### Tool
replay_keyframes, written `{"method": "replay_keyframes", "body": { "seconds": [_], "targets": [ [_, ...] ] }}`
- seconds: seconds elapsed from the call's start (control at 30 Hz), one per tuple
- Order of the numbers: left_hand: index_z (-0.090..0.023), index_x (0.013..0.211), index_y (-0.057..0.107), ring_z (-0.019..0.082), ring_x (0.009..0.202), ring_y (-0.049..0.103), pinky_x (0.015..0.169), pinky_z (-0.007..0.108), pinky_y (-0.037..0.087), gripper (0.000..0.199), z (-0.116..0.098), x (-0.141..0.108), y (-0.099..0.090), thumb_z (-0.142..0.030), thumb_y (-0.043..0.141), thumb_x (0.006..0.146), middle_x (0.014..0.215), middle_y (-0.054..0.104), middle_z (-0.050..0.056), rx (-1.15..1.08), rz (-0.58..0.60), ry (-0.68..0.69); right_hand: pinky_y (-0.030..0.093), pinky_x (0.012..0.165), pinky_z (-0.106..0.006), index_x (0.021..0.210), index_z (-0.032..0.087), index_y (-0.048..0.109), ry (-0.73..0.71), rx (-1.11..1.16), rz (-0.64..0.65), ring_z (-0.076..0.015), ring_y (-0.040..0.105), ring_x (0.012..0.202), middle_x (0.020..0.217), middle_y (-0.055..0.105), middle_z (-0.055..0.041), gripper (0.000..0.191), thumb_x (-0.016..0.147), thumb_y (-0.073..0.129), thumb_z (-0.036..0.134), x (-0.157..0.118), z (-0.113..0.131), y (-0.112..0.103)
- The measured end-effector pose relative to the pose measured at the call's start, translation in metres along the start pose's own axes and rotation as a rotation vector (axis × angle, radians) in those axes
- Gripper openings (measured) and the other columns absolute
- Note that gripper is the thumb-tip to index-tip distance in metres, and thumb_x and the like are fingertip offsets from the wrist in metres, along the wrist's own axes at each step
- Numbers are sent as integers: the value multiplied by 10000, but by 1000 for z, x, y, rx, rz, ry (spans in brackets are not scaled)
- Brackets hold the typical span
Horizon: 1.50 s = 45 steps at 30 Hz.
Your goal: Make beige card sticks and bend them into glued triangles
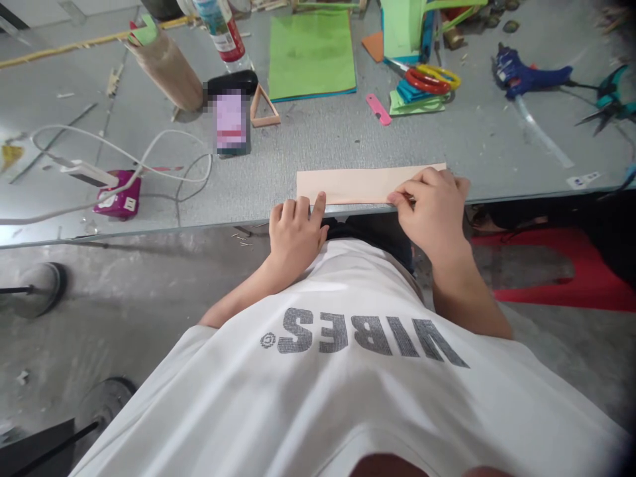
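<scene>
Grey worktable (328, 147) is spread w/ craft bits along its far side, and a red stool (556, 291) is seen below its near edge at R. Nr the mid of that near edge, a pale pink paper strip (350, 184) is laid flat, its long side approx. parallel to the table edge.

Strip's near L part is pressed by the L hand (295, 232): index finger is laid on the paper, the other fingers are curled beside it, thumb is held apart & nothing is clasped. At the R end, the near edge appears to be pinched b/w thumb & index of the R hand (432, 202), w/ the remaining fingers bent over the paper.

As for progress: strip is already in a long, narrow shape, w/ what looks like straight sides. No cross-crease can be made out on the visible stretch; what lies under the R hand can't be told. Work on this piece is thus judged to be at an early stage, w/ most shaping left. One small triangle frame (267, 122) in similar pink is stood or laid at far L, just beside a phone (231, 122), & is judged finished. Green paper (313, 56), scissors (430, 81), a pink cutter (378, 110) & a blue glue gun (529, 78) are left lying farther off, untouched; no glue can be made out on the strip.
</scene>
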<state>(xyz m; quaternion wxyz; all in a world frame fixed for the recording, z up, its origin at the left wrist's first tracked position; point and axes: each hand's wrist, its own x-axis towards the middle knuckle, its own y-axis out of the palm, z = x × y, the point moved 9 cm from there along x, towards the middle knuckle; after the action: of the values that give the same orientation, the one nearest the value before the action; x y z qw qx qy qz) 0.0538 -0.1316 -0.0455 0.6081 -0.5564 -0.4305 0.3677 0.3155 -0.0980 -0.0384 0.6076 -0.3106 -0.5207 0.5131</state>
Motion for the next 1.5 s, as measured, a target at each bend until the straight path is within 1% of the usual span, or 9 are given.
{"method": "replay_keyframes", "body": {
  "seconds": [0.23, 0.37, 0.5, 0.6, 0.73, 0.83, 1.03, 1.23, 1.5],
  "targets": [
    [-222, 1881, 576, 487, 1370, 731, 1190, 666, 577, 739, 3, 1, 3, -329, 666, 1155, 1569, 754, 271, -23, 8, -19, 435, 1087, -723, 1039, 258, 855, 1, -7, -90, -484, 657, 1244, 1201, 771, -205, 289, 1174, 655, 418, -13, -38, -10],
    [-238, 1872, 594, 483, 1371, 733, 1194, 664, 580, 732, 4, -1, 3, -331, 678, 1151, 1563, 763, 261, -25, -17, -11, 399, 1114, -770, 1015, 257, 837, -20, 51, -136, -486, 650, 1254, 1237, 780, -221, 311, 1193, 642, 422, -16, -44, -16],
    [-225, 1826, 644, 491, 1408, 733, 1236, 691, 565, 661, 17, -5, -4, -375, 647, 1182, 1546, 780, 260, -25, -43, -58, 388, 1153, -759, 980, 258, 835, -34, 74, -125, -460, 668, 1277, 1264, 782, -196, 293, 1179, 665, 389, -3, -30, -10],
    [-146, 1775, 673, 523, 1524, 700, 1352, 759, 493, 649, 31, -6, -8, -415, 655, 1184, 1596, 771, 297, -38, -79, -109, 391, 1175, -734, 1006, 258, 862, -56, 84, -65, -437, 683, 1288, 1277, 776, -172, 263, 1167, 679, 356, 16, -8, 4],
    [47, 1815, 545, 540, 1822, 483, 1545, 726, 320, 840, 26, 1, 4, -441, 702, 1149, 1887, 546, 385, -81, -55, -45, 385, 1192, -710, 1052, 247, 893, -105, 77, -6, -429, 668, 1306, 1291, 763, -168, 251, 1172, 690, 333, 34, 21, 17],
    [47, 1893, 418, 500, 1905, 381, 1579, 695, 278, 901, 10, 8, 21, -446, 649, 1176, 1991, 399, 360, -129, -1, 27, 381, 1199, -698, 1085, 247, 905, -97, 57, 31, -419, 660, 1311, 1294, 758, -161, 254, 1184, 685, 328, 36, 29, 20],
    [-5, 1896, 456, 511, 1912, 363, 1569, 747, 260, 837, 1, 16, 25, -425, 628, 1192, 1996, 382, 356, -148, 18, 9, 373, 1206, -684, 1121, 269, 914, -42, 16, 53, -417, 649, 1333, 1327, 764, -158, 248, 1183, 685, 343, 29, 12, 14],
    [-12, 1891, 469, 519, 1904, 378, 1561, 738, 278, 854, -1, 16, 20, -428, 687, 1179, 1984, 403, 364, -136, 30, 4, 412, 1185, -742, 1044, 259, 897, -35, 64, -61, -451, 681, 1298, 1256, 780, -177, 313, 1170, 649, 403, 22, -16, 4],
    [-38, 1885, 486, 518, 1900, 389, 1548, 755, 287, 838, -1, 16, 19, -423, 692, 1171, 1977, 413, 367, -167, 23, 16, 411, 1166, -793, 1014, 283, 858, -59, 98, -119, -471, 668, 1292, 1246, 805, -184, 397, 1215, 595, 503, 15, -28, 2]
  ]
}}
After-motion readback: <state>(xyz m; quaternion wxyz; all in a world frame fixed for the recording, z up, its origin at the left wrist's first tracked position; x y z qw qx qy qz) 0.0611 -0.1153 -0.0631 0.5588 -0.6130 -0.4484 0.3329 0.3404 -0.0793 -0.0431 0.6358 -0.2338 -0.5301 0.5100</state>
